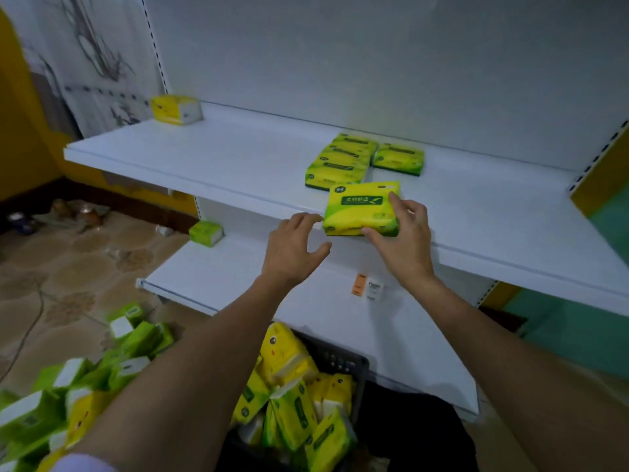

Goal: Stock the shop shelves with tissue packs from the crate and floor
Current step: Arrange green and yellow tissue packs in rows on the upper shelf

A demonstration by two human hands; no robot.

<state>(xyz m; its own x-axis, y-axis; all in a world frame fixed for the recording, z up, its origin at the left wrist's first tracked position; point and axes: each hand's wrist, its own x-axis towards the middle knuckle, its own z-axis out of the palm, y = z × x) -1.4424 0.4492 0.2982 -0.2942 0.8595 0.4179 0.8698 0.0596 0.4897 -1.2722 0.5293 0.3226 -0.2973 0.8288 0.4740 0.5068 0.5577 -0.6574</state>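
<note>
A green-and-yellow tissue pack (357,207) rests at the front edge of the upper white shelf (211,165), gripped by my right hand (403,240) from its right side and underside. Just left of the pack, my left hand (294,248) has its fingers spread and its fingertips near the pack's left edge. Behind it, several matching packs (340,161) lie in a row, with one more pack (399,159) beside them. A black crate (343,361) below holds several yellow and green packs. Loose packs (102,362) lie on the floor at lower left.
A yellow pack (176,109) stands at the upper shelf's far left corner. A small green pack (206,232) sits on the lower shelf (391,342), which has price tags (367,287) on it. Patterned floor (51,267) spreads to the left, with bottles by the wall.
</note>
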